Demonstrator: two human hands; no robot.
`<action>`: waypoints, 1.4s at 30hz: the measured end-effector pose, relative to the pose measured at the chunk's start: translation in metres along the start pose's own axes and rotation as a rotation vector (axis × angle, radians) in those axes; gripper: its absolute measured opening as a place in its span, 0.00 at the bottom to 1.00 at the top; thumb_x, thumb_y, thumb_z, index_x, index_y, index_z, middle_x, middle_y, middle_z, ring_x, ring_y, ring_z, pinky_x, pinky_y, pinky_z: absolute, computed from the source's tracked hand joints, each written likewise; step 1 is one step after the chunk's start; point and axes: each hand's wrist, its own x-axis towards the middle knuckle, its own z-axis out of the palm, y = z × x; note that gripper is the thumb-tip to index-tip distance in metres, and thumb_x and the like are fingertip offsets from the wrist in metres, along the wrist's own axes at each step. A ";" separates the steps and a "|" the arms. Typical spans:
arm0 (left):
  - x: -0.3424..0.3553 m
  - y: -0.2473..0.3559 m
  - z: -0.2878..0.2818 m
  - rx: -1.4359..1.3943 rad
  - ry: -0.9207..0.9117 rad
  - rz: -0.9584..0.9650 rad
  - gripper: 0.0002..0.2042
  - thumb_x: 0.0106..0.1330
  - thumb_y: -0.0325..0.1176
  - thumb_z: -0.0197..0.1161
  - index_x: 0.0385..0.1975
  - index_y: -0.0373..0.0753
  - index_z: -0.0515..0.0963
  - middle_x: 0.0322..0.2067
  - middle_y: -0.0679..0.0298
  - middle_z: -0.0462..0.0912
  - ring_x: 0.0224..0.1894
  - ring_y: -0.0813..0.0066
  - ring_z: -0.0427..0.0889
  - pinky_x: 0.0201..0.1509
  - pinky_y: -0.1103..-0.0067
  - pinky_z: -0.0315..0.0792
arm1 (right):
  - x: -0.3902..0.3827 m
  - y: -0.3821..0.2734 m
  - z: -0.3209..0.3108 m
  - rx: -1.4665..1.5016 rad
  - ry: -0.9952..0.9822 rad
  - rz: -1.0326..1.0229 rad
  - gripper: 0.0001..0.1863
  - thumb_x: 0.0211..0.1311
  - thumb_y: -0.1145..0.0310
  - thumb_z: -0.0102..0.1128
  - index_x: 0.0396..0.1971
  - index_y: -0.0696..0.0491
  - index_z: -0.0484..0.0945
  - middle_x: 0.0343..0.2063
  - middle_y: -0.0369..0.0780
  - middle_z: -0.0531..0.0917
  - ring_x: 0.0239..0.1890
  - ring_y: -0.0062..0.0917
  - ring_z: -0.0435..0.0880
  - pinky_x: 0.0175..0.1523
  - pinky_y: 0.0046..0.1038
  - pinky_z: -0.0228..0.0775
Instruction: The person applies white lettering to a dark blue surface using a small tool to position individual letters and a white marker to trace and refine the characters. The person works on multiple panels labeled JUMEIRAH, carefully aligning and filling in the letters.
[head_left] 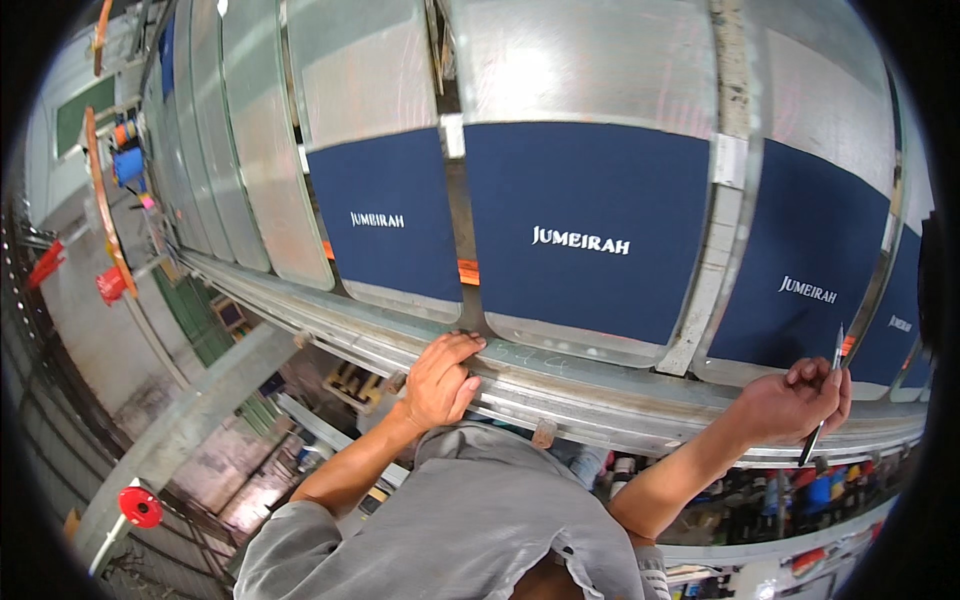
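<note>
My right hand point(797, 404) is closed around a slim tool point(812, 442) with a black handle and a narrow, silvery pointed end; whether it is a brush or a blade I cannot tell. The pointed end is up, near a dark blue fabric panel point(800, 230) with small white lettering. At the near edge of the long table, the fingers of my left hand point(440, 381) are curled over the metal rail point(545, 375). Between my hands lies a larger blue panel point(590, 190) with white lettering, flat on a pale board. Another lettered blue panel point(385, 240) lies to its left.
Several bare glassy boards point(245, 120) line the table's left part. A red round object point(140, 507) on a pale rod stands at lower left. Bottles and containers point(820, 490) crowd a shelf below the rail at right. Orange pieces point(468, 271) show in the gaps between boards.
</note>
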 end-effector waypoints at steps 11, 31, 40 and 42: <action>-0.019 -0.015 -0.001 -0.343 0.239 0.100 0.11 0.55 0.25 0.60 0.16 0.30 0.66 0.39 0.39 0.79 0.42 0.42 0.81 0.49 0.58 0.77 | -0.215 -0.066 -0.039 -0.108 -0.673 0.097 0.07 0.64 0.73 0.53 0.40 0.50 0.70 0.35 0.38 0.69 0.29 0.18 0.67 0.28 0.17 0.63; -0.021 -0.019 0.003 -0.603 0.349 -0.015 0.09 0.48 0.24 0.66 0.20 0.29 0.71 0.38 0.45 0.78 0.41 0.44 0.79 0.47 0.59 0.76 | -0.300 -0.033 -0.024 -0.269 -0.530 -0.149 0.08 0.58 0.74 0.52 0.36 0.60 0.73 0.31 0.42 0.72 0.25 0.19 0.67 0.29 0.20 0.61; -0.019 -0.016 0.008 -0.574 0.364 -0.001 0.11 0.45 0.24 0.68 0.20 0.29 0.71 0.37 0.45 0.77 0.40 0.46 0.79 0.45 0.59 0.75 | -0.299 -0.031 -0.025 -0.257 -0.510 -0.167 0.07 0.58 0.75 0.51 0.35 0.61 0.71 0.32 0.44 0.72 0.23 0.19 0.66 0.27 0.20 0.60; -0.018 -0.015 0.008 -0.575 0.370 -0.002 0.11 0.45 0.23 0.68 0.20 0.29 0.71 0.36 0.45 0.77 0.40 0.46 0.79 0.44 0.59 0.75 | -0.299 -0.031 -0.026 -0.263 -0.531 -0.184 0.07 0.58 0.75 0.51 0.35 0.61 0.71 0.33 0.44 0.72 0.23 0.20 0.66 0.27 0.20 0.60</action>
